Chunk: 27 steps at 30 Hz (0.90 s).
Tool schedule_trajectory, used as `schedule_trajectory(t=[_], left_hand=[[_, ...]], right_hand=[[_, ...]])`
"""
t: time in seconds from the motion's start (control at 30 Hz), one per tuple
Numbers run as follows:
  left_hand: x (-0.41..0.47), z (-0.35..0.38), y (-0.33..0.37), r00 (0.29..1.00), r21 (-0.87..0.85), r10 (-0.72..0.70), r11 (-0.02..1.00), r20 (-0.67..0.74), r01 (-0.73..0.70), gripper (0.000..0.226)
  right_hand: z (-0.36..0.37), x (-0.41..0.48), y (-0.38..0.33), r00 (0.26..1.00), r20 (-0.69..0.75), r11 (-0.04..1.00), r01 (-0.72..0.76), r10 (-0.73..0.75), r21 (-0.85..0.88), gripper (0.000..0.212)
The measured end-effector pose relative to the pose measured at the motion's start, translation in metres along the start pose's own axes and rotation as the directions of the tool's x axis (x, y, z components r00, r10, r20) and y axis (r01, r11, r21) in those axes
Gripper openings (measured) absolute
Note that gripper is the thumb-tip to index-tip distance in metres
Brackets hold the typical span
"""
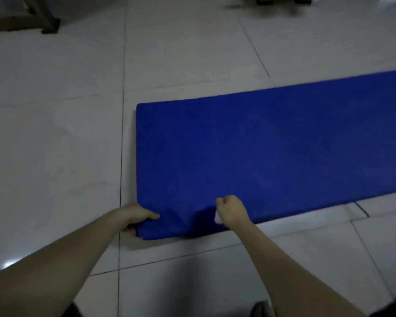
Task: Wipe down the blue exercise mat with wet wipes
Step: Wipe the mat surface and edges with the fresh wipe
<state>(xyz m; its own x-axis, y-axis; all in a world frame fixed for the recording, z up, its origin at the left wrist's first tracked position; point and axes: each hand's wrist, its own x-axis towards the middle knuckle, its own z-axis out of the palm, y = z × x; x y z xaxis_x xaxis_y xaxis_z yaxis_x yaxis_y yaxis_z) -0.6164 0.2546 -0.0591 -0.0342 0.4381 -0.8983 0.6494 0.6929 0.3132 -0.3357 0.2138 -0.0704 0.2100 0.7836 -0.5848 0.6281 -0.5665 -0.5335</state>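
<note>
The blue exercise mat (272, 152) lies flat on the pale tiled floor and runs out of view at the right. My left hand (136, 217) grips the mat's near left corner, thumb on top and fingers under the edge. My right hand (231, 210) is curled into a fist on the mat close to its near edge. It holds a bunched white wet wipe (218, 218), of which only a small bit shows under the palm.
Grey floor tiles (66, 133) surround the mat. A wooden furniture leg and frame (41, 19) stand at the far left. Dark blurred objects (281, 1) sit at the far top edge. A dark shoe tip (261, 307) shows at the bottom.
</note>
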Motion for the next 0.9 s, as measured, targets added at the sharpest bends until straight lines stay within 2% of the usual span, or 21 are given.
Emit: schedule_trajectory(t=[0.07,0.17,0.23,0.3,0.33,0.4,0.43,0.5,0.57,0.63,0.73,0.8,0.9], left_hand=[[0.005,0.002,-0.001,0.998,0.085,-0.037,0.996,0.042,0.033,0.049],[0.024,0.01,-0.01,0.996,0.151,-0.06,0.987,0.061,0.05,0.06],[0.048,0.016,-0.023,0.998,0.18,-0.045,0.983,0.038,0.038,0.076],[0.057,0.026,-0.025,0.999,0.334,-0.02,0.942,-0.027,0.028,0.084],[0.057,0.03,-0.026,0.997,0.456,0.007,0.89,-0.081,0.031,0.073],[0.051,0.042,-0.022,0.962,0.666,0.174,0.746,-0.21,0.011,0.045],[0.053,0.049,-0.023,0.942,0.702,0.251,0.711,-0.223,-0.024,0.036],[0.061,0.06,-0.029,0.943,0.663,0.292,0.739,-0.157,-0.118,0.021],[0.069,0.061,-0.038,0.953,0.578,0.288,0.795,-0.095,-0.183,0.018],[0.073,0.057,-0.043,0.959,0.568,0.281,0.795,-0.031,-0.214,0.022],[0.077,0.055,-0.04,0.963,0.594,0.269,0.772,0.018,-0.227,0.028],[0.083,0.054,-0.036,0.971,0.628,0.232,0.748,0.057,-0.215,0.03],[0.084,0.054,-0.027,0.978,0.692,0.188,0.694,0.09,-0.198,0.05]], right_hand=[[0.03,-0.009,0.003,0.996,0.039,0.995,0.083,-0.081,-0.058,0.023],[0.074,-0.025,0.009,0.985,-0.032,0.985,0.168,-0.169,-0.035,0.009],[0.097,-0.034,0.012,0.973,-0.054,0.975,0.222,-0.222,-0.014,0.007],[0.117,-0.036,0.015,0.96,-0.033,0.96,0.28,-0.279,0.03,0.005],[0.125,-0.035,0.015,0.952,-0.017,0.952,0.307,-0.306,0.02,0.005],[0.14,-0.031,0.017,0.93,0.031,0.928,0.368,-0.367,-0.048,0.008],[0.148,-0.029,0.018,0.909,0.065,0.904,0.416,-0.411,-0.104,0.01],[0.162,-0.026,0.02,0.847,0.098,0.822,0.53,-0.522,-0.206,0.009],[0.172,-0.022,0.026,0.806,0.067,0.754,0.575,-0.588,-0.317,0.007],[0.178,-0.021,0.03,0.814,0.03,0.745,0.544,-0.579,-0.385,0.01],[0.179,-0.019,0.033,0.838,-0.044,0.779,0.484,-0.543,-0.398,0.015],[0.176,-0.024,0.029,0.833,-0.023,0.765,0.496,-0.552,-0.41,0.013],[0.171,-0.031,0.02,0.858,0.087,0.758,0.492,-0.507,-0.428,0.016]])
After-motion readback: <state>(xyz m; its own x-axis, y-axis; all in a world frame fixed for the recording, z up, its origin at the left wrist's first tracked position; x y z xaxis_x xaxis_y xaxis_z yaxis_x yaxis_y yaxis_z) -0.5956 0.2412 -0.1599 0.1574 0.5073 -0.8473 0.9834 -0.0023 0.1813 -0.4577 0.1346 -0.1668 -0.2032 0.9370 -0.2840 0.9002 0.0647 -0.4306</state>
